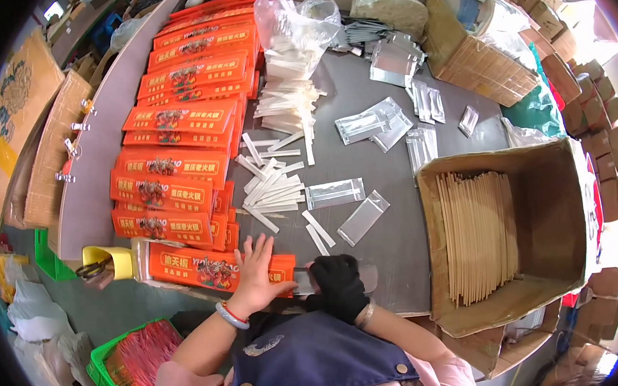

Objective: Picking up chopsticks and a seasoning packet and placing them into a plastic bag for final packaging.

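Note:
My bare left hand lies with spread fingers on a long orange printed sleeve at the table's near edge. My right hand, in a black glove, is closed just right of that sleeve's end, over a clear flat plastic strip. The strip shows on both sides of the glove; whether it reaches inside the sleeve is hidden. Slim white strips lie beyond the glove, near a flat clear-and-silver packet. Stacks of similar orange sleeves overlap along the left side.
A cardboard box holding many wooden chopsticks stands on the right. White strips are heaped mid-table, below a clear bag. More silver packets lie farther back. A yellow cup with scissors sits at the left corner.

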